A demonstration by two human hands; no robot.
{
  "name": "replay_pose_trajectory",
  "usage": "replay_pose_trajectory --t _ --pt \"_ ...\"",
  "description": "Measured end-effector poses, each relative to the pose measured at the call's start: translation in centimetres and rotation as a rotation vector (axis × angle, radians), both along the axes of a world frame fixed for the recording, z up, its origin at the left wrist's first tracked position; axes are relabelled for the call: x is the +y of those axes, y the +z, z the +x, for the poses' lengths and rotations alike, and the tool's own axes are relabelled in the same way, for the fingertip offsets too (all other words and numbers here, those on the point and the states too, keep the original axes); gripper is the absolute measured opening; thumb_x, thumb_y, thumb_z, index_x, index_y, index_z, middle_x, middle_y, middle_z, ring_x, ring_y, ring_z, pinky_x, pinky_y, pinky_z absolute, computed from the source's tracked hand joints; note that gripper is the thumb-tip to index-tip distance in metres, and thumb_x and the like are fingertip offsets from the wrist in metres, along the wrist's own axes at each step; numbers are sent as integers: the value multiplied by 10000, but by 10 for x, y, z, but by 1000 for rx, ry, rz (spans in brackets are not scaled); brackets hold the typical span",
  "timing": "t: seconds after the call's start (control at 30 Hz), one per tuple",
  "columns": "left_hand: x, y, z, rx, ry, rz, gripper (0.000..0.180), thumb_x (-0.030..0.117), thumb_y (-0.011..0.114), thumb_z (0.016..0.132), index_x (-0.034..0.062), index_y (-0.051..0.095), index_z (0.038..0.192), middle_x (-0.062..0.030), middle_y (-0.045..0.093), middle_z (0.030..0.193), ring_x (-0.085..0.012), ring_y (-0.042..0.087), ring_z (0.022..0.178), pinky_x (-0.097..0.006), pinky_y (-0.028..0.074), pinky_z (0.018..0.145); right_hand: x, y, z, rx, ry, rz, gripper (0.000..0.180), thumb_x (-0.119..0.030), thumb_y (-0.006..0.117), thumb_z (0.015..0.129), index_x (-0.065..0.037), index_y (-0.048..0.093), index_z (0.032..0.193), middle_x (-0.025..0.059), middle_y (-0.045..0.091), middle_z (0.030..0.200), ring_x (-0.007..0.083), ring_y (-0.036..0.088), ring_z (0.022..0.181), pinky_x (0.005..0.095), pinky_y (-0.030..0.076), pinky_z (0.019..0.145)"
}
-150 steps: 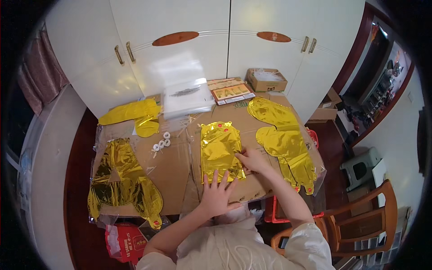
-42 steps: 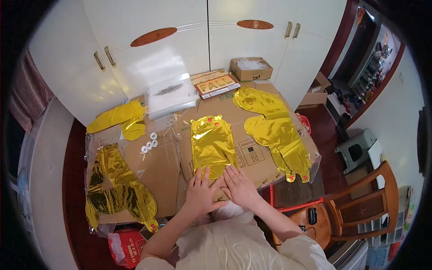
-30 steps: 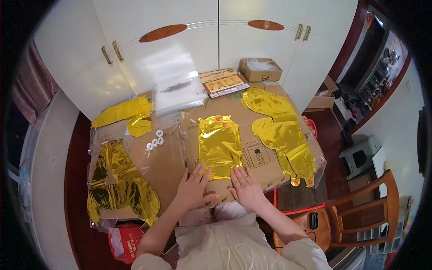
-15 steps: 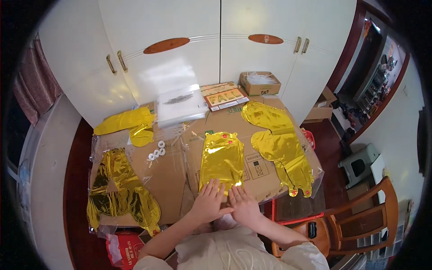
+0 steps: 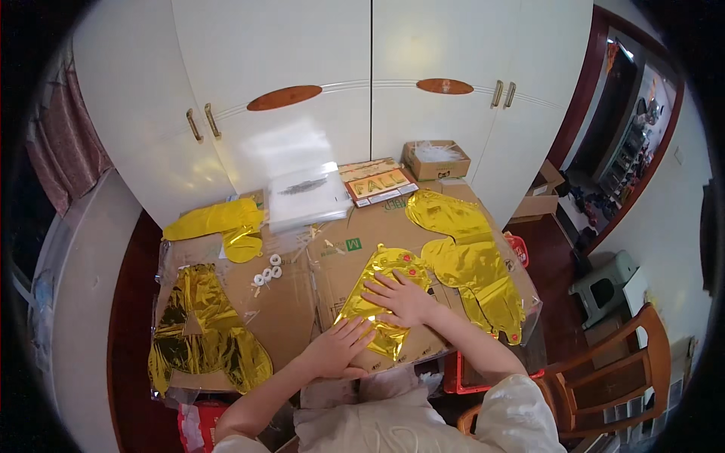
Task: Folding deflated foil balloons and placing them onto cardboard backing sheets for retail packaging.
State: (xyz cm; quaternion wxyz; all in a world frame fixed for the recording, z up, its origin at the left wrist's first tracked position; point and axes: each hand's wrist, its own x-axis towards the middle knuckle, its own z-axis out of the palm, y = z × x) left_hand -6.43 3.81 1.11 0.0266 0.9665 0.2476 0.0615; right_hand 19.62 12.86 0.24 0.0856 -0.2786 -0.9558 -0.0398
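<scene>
Head cam's all I've got: right hand (image 5: pixel 402 298) is splayed flat across the middle of a folded gold foil piece (image 5: pixel 387 263), not gripping anything. Left hand (image 5: pixel 338 347) is loose too, fingers flat over its lower left edge. Foil's lying slanted on the cardboard (image 5: pixel 291 309), just beside a bigger gold foil shape (image 5: pixel 472 257).

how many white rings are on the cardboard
4, bunched on the cardboard: back ring, second ring just in front, third ring left of that, fourth ring farther front-left. Others could be hidden underneath.
</scene>
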Motion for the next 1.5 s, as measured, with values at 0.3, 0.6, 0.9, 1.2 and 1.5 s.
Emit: replay_pose_trajectory --t 0.3,0.6,0.9,1.2,1.5 --pt "-41 12 48 -64 207 19 888 676 543 853 -15 442 1401 -276 398 1452 -452 358 1361 -555 280 1123 1 0 0 10 -28 -89 625 -543 421 961 -201 399 1483 71 339 1567 304 316 1439 577 216 1151" --pt "-60 -1 65 -39 296 -42 915 725 597 767 130 450 1447 -240 365 1488 -479 301 1375 -653 223 1105 16 10 -9 51 13 -44 656 -574 419 945 -215 382 1493 76 330 1570 339 303 1441 619 179 1155" --pt "-59 1 62 -12 270 -48 875 758 544 791 227 427 1475 -274 353 1487 -498 282 1378 -678 205 1090 20 1 -10 27 3 -78 629 -550 455 933 -218 413 1465 72 341 1561 330 325 1428 624 182 1153" --pt "-53 3 49 -61 231 -68 851 765 514 807 265 409 1487 -235 382 1489 -472 313 1378 -644 211 1112 104 70 -39 -368 -115 -391 600 -352 718 750 -181 530 1293 82 545 1357 276 455 1317 531 288 1112" --pt "-28 22 12 -86 142 2 707 676 539 852 140 581 1310 -204 493 1408 -391 382 1372 -620 258 1105 118 52 -1 -224 -265 -666 561 -291 733 726 -100 611 1240 123 577 1308 323 542 1193 406 440 978"
